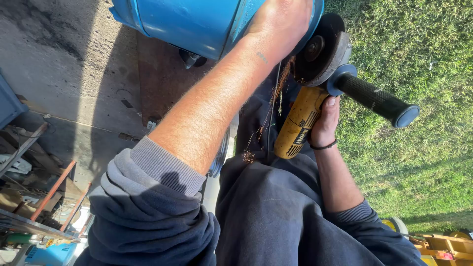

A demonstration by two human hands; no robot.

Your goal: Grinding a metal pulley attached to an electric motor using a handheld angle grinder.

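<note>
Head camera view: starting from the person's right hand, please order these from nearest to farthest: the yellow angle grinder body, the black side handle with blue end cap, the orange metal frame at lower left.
1. Yellow angle grinder body: gripped in the right hand.
2. Black side handle with blue end cap: sticking out to the right, over the grass.
3. Orange metal frame: far across the picture, at lower left.

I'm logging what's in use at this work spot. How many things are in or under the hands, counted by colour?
Blue: 1, the blue drum, under the left hand
Yellow: 1, the yellow angle grinder, gripped by the right hand
Black: 1, the grinder's black side handle, held by neither hand
Total: 3
</note>
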